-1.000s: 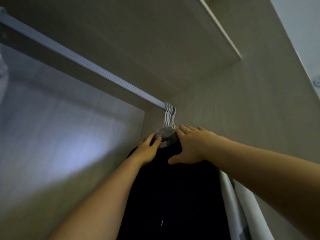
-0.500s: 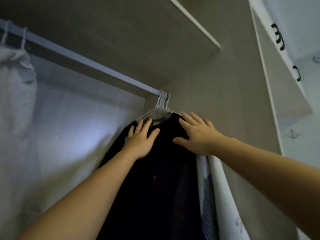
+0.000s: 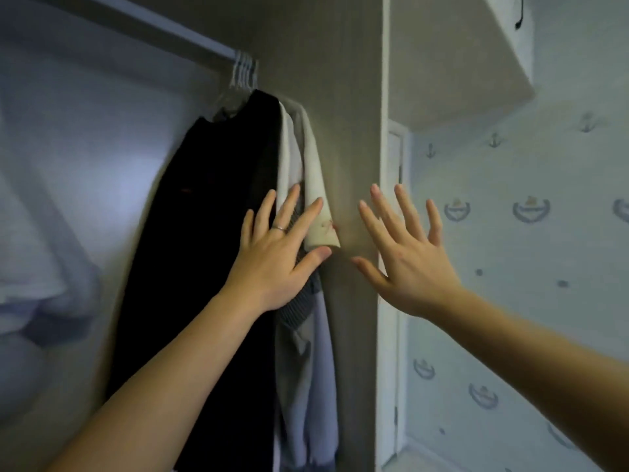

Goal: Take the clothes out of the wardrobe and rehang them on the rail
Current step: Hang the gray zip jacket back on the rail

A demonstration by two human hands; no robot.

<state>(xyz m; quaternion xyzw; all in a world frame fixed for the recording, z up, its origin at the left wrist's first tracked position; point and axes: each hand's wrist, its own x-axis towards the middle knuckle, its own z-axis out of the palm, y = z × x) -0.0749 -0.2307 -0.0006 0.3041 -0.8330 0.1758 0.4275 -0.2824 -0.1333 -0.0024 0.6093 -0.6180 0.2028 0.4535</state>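
Note:
A black garment hangs at the right end of the wardrobe rail on white wire hangers. Lighter clothes hang right behind it: a cream sleeve and a striped piece below. My left hand is spread flat, fingers straight, in front of the black garment and the cream sleeve. My right hand is spread open in front of the wardrobe's grey side panel, holding nothing.
A pale garment hangs blurred at the far left inside the wardrobe. To the right of the side panel is a white door frame, an overhead cabinet and wallpaper with anchor and boat prints.
Both hands have dropped from the hanger hooks and collar of the black garment to sleeve height and spread open. The view has swung down and to the right.

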